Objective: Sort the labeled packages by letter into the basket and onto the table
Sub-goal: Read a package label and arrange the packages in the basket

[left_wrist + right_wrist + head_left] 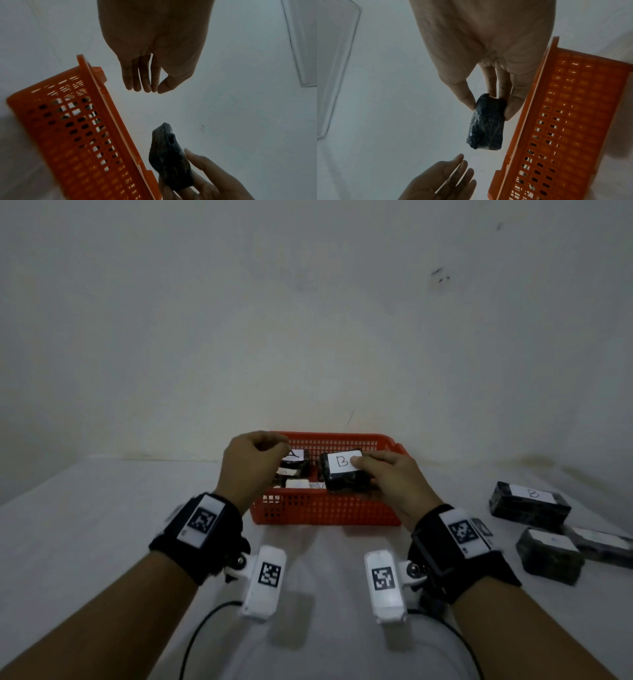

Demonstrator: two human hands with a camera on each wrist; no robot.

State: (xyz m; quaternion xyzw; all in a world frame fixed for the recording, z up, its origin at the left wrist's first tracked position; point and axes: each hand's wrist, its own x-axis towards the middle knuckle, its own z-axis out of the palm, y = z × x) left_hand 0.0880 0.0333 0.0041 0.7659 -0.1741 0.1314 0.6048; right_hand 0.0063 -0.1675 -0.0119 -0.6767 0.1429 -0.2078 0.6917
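Note:
My right hand (363, 474) holds a black-wrapped package with a white "B" label (342, 474) just above the orange basket (325, 511), over its right half. In the right wrist view the thumb and fingers (511, 108) pinch the end of the package (485, 124) beside the basket wall (573, 121). My left hand (274, 450) hovers over the basket's left half with fingers relaxed, holding nothing; its fingers (145, 83) hang empty. A package labeled "A" (296, 460) and others (294, 482) lie inside the basket.
On the white table at the right lie three black packages: one labeled "B" (529, 503), one in front of it (549, 554) and one at the edge of the view (603, 542). A wall rises right behind the basket. Black cables (205, 625) run near the table's front.

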